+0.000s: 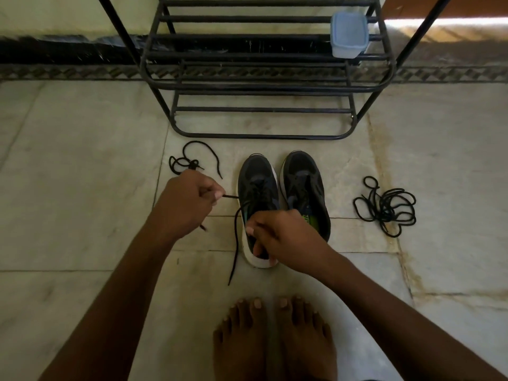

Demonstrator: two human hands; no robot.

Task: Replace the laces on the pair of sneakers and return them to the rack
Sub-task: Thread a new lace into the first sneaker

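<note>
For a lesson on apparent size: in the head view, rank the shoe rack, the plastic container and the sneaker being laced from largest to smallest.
1. shoe rack
2. sneaker being laced
3. plastic container

The sneaker lies nearer the camera, so the last two are unsure.

No text, brand or number can be read anywhere. The green insole [310, 221] of the right-hand sneaker [303, 188] bears a mark too blurred to make out.
</note>
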